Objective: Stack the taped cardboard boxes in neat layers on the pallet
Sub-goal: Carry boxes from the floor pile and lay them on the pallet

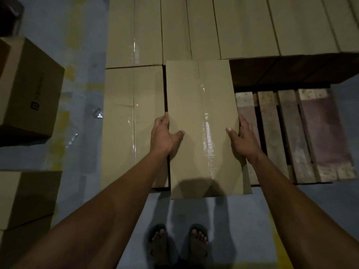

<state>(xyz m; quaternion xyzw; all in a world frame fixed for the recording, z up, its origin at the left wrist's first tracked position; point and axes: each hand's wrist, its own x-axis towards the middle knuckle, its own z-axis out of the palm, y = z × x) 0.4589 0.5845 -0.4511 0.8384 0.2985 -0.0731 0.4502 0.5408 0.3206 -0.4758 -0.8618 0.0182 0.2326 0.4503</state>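
Clamping the taped box (202, 121) between them — left grip (165, 134), right grip (242, 138) — thumbs on top.

Two hands (165, 133) (242, 138) and two sandalled feet (158, 243) (199, 241). One wooden pallet (291, 133) with four bare slats showing. One box (202, 123) between the hands, one box (132, 123) beside it. Three loose boxes (29, 86) (25, 197) (19, 245) on the floor at left.
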